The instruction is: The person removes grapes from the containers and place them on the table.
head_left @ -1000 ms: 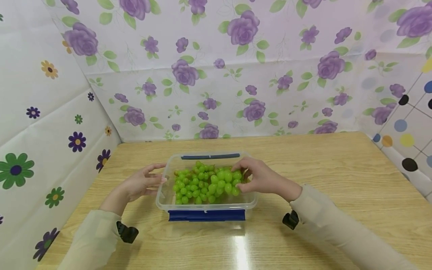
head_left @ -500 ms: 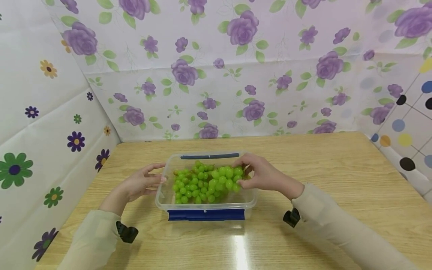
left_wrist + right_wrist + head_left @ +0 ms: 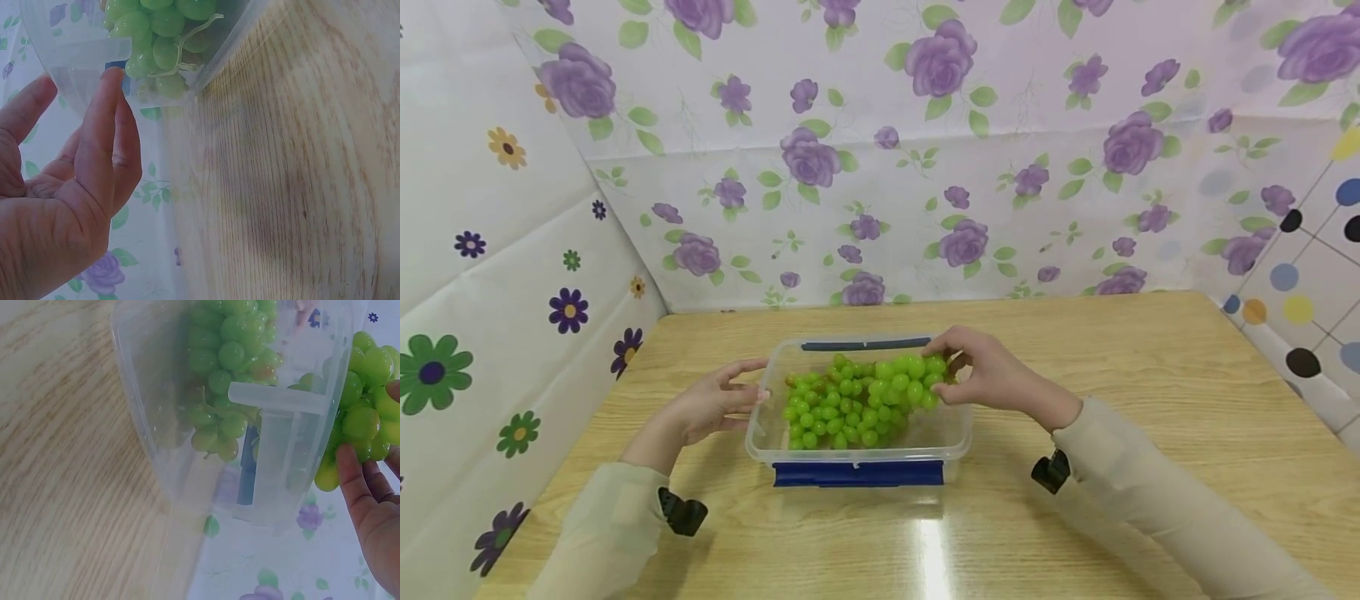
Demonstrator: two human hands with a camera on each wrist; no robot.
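Observation:
A clear plastic container (image 3: 859,455) with blue latches stands on the table, with green grapes (image 3: 829,410) filling its left and middle part. My right hand (image 3: 988,375) grips a bunch of green grapes (image 3: 904,380) at the container's right end. In the right wrist view, this bunch (image 3: 361,422) shows above the rim, with the fingertips against it. My left hand (image 3: 707,410) is at the left end, its fingers extended toward the wall. Seen from the left wrist, the fingertips of the left hand (image 3: 81,181) touch or nearly touch the clear plastic; a bare stem (image 3: 182,53) shows inside.
The wood-grain table (image 3: 1120,367) reaches out on both sides of the container. A purple-flowered cloth (image 3: 865,208) hangs behind it. Printed white sheets rise at the left (image 3: 505,275) and the right (image 3: 1300,283).
My right hand has risen and shifted slightly right, lifting the bunch of grapes with it. The left hand and the container have stayed nearly still.

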